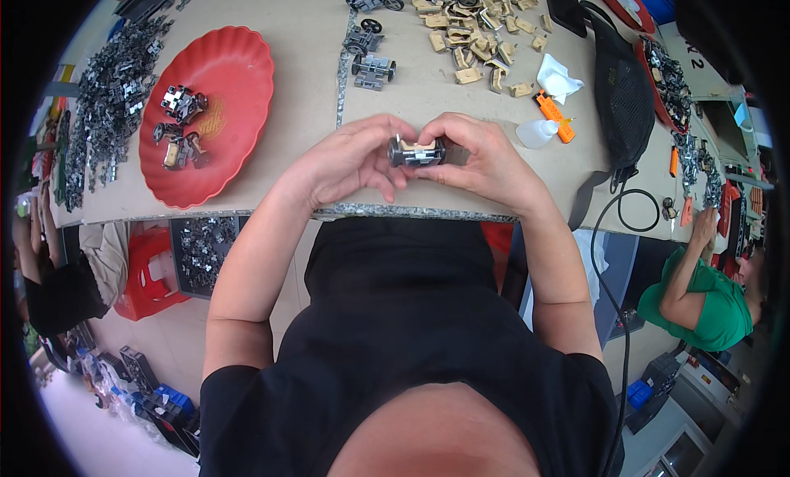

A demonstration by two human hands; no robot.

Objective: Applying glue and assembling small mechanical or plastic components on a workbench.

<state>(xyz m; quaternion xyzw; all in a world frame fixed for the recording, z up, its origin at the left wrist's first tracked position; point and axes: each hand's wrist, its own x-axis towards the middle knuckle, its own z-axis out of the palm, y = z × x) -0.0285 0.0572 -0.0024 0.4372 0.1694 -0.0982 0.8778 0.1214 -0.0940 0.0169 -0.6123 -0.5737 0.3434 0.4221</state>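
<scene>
Close to the table's front edge, I hold a small toy car [418, 155] with dark wheels, a grey underside and a tan part between my two hands. My left hand [355, 158] has its thumb and fingers closed round the left end. At the other end, my right hand [484, 158] grips the car between thumb and fingers. My fingers hide part of it. Beyond my hands lie grey wheeled chassis [374, 71] and a loose pile of tan plastic parts [473, 33]. Two partly assembled cars [183, 104] sit in a red scalloped dish [240, 86] to the left.
A heap of grey parts [119, 99] covers the far left. To the right are a white squeeze bottle [536, 133], an orange tool [555, 115], crumpled white paper [559, 77] and a black bag [622, 99]. A black cable [625, 312] hangs off the edge. Other people work at both sides.
</scene>
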